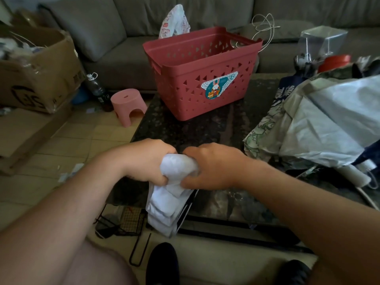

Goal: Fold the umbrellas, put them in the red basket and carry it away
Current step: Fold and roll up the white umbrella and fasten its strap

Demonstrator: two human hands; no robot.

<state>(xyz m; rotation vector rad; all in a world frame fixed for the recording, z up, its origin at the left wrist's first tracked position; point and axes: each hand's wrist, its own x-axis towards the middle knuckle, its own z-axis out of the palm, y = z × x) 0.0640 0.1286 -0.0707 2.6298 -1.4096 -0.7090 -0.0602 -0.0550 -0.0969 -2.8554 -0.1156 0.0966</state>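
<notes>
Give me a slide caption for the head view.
Both hands, left and right, grip a white umbrella before the red basket on the table.

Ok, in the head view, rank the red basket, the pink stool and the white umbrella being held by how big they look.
1. red basket
2. white umbrella, partly hidden by both hands and nearer the camera, so this rank is unsure
3. pink stool
</notes>
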